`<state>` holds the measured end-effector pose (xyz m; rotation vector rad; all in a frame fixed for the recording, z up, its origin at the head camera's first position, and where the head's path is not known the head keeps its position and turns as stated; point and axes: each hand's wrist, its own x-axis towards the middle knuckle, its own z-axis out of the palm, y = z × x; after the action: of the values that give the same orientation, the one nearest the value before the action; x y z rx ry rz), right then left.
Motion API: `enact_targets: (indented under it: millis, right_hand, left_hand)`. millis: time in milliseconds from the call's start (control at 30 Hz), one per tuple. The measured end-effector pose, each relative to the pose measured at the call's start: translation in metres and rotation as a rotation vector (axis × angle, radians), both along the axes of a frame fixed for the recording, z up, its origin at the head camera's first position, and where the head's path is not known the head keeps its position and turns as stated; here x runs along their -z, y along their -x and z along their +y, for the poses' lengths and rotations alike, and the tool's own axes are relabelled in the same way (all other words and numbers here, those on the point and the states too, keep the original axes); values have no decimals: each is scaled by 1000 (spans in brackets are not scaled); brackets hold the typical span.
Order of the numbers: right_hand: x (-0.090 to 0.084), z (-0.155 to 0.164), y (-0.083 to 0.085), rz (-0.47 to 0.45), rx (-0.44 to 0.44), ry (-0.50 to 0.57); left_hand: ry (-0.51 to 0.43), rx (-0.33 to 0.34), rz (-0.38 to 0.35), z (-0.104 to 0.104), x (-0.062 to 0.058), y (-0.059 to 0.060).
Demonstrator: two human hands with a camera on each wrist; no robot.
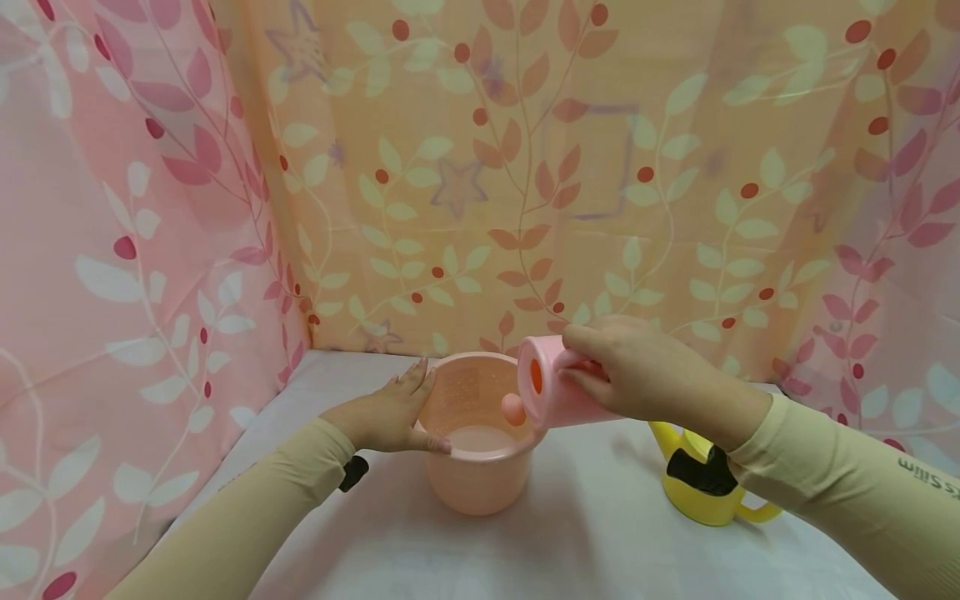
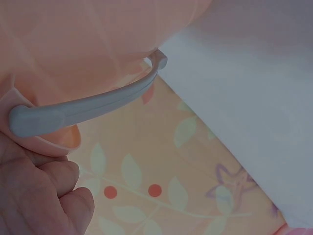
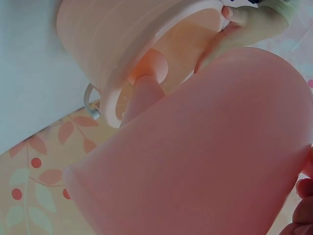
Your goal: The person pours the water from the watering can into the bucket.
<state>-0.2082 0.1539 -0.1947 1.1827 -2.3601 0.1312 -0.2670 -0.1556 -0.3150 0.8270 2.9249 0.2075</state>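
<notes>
A pale pink bucket (image 1: 480,487) stands upright on the table. My left hand (image 1: 386,412) grips its left rim, with the thumb along the front of the rim; the left wrist view shows curled fingers (image 2: 61,176) beside the grey handle (image 2: 93,105). My right hand (image 1: 637,367) holds a pink watering can (image 3: 195,147) tipped on its side at the bucket's right rim. The can's flared spout (image 3: 146,93) points into the bucket's mouth, and its round top opening (image 1: 537,377) faces left, showing orange inside.
A yellow watering can (image 1: 697,500) stands on the white-covered table (image 1: 600,533) to the right, partly hidden behind my right forearm. Leaf-patterned curtains (image 1: 465,167) enclose the back and both sides.
</notes>
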Motion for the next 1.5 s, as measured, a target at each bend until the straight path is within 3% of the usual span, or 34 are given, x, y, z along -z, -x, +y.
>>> enact_targets:
  millis: [1000, 1300, 1500]
  right_hand:
    - [1, 2, -1, -21, 21, 4]
    - [3, 4, 3, 43, -46, 49]
    - [4, 8, 3, 16, -28, 75]
  left_hand:
    - [-10, 12, -11, 1, -1, -1]
    - [-20, 19, -9, 1, -3, -3]
    - [-24, 19, -8, 0, -2, -2]
